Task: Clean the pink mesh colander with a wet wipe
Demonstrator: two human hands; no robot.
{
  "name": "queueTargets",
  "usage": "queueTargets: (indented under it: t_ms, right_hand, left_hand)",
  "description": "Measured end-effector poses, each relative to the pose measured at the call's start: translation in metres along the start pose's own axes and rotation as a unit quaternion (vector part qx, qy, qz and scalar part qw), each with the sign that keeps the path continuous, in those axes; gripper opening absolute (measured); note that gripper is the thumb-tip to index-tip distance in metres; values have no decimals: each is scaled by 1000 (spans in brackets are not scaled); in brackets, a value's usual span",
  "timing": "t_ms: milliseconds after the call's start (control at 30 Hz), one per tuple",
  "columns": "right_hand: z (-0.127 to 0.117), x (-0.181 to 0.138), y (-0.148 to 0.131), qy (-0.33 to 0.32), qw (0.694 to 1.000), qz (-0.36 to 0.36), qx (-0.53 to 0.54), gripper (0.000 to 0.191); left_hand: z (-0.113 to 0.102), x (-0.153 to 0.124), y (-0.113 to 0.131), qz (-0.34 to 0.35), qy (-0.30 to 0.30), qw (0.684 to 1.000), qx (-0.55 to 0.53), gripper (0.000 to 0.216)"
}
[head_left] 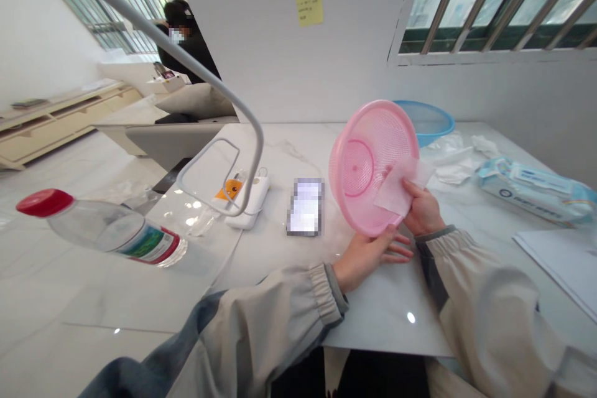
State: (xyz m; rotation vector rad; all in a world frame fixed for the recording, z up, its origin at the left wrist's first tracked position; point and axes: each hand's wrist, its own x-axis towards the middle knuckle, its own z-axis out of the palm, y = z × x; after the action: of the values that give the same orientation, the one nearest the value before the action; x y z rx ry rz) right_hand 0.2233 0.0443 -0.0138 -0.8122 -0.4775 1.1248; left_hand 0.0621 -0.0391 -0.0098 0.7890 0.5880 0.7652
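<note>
A pink plastic colander (361, 165) is tilted on its edge above the white table (387, 311), its inside facing me. My left hand (370, 252) grips its lower rim from underneath. My right hand (422, 211) presses a white wet wipe (400, 186) against the colander's inner wall, fingers closed on the wipe.
A blue colander (429, 119) sits behind the pink one. A wet-wipe pack (532, 189) and crumpled wipes lie to the right, papers at far right. A phone (305, 206), a lamp base (249, 199) with curved arm, and a lying water bottle (107, 227) are to the left. A person sits far back.
</note>
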Motion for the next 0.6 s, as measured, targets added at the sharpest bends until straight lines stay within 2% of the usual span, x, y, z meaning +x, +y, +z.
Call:
queueTargets:
  t_ms: [167,267,400,600]
  right_hand:
    - [2,1,-6,-17,999,-26,-14,35]
    - [-1,5,-9,-11,998,-46,-40,38]
    - [-9,11,-9,6,993,-70,-99,39]
    - [-25,21,-8,94,966,-111,-216,47]
  left_hand:
    - [-6,10,-3,19,135,991,13,39]
    - [-8,13,0,41,184,982,0,37]
    - [-10,14,1,58,189,980,7,32]
    - [-14,14,-5,82,171,978,83,21]
